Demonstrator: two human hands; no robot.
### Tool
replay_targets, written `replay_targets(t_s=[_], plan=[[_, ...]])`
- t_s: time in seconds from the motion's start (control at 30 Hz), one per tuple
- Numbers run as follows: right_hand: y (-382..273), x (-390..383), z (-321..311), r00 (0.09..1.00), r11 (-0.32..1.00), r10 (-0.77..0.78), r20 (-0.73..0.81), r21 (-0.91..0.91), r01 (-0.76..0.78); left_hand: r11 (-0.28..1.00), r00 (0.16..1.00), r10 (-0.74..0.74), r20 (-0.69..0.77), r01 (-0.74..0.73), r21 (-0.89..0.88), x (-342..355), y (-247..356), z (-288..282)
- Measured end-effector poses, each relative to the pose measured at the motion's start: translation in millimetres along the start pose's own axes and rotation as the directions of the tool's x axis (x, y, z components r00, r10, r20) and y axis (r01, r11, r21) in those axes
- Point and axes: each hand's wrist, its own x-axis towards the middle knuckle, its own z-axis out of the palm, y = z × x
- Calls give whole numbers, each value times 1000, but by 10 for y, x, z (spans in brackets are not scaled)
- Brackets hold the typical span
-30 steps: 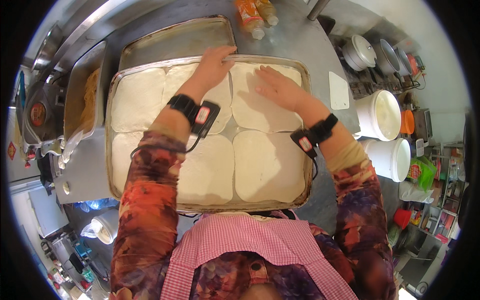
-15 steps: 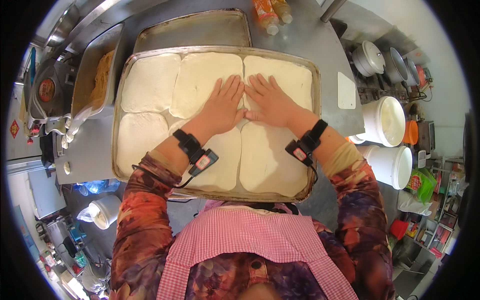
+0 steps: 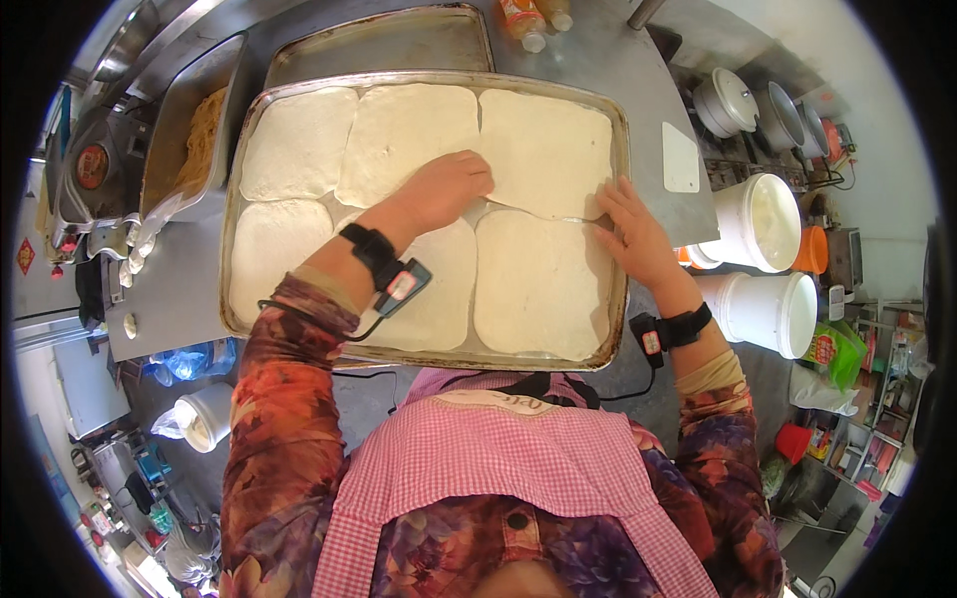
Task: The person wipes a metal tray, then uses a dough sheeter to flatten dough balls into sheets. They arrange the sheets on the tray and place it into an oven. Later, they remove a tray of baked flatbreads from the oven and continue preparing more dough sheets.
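Observation:
A large rimmed baking tray [image 3: 231, 261] lies before me, with several flat, pale dough sheets in two rows. My left hand [image 3: 447, 189] is closed, its curled fingertips at the lower left corner of the back right dough sheet [image 3: 546, 149]; they seem to pinch that corner, though the fingertips are partly hidden. At the same sheet's lower right corner is my right hand [image 3: 638, 234], fingers apart and fingertips touching the dough by the tray's right side. The front right dough sheet [image 3: 543, 284] lies just below, close against its neighbours.
Behind the tray lies another baking tray [image 3: 379, 45]. A deep metal pan [image 3: 164, 169] with a brownish filling stands left, next to a scale-like machine [image 3: 95, 164]. Bottles [image 3: 524, 22] stand at the back, a white card [image 3: 681, 157] lies right, and white buckets [image 3: 773, 224] stand beyond the table.
My hands were side by side, flat on the dough at the tray's middle. The right has moved right to the tray's side; the left has curled its fingers. The view has shifted slightly.

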Motion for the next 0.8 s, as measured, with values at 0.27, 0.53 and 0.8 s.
replay_targets(t_s=[0.27,0.53,0.8], plan=[[68,-133,183,969,998,-70,-239,-19,68,990,989,-113,96,103,96,-274,344,-131],[89,-210,298,935,984,168,-314,110,-140,940,912,-288,291,211,268,-125,545,26],[191,-200,156,968,986,143,-206,110,-123,957,945,-168,280,88,276,300,835,482]])
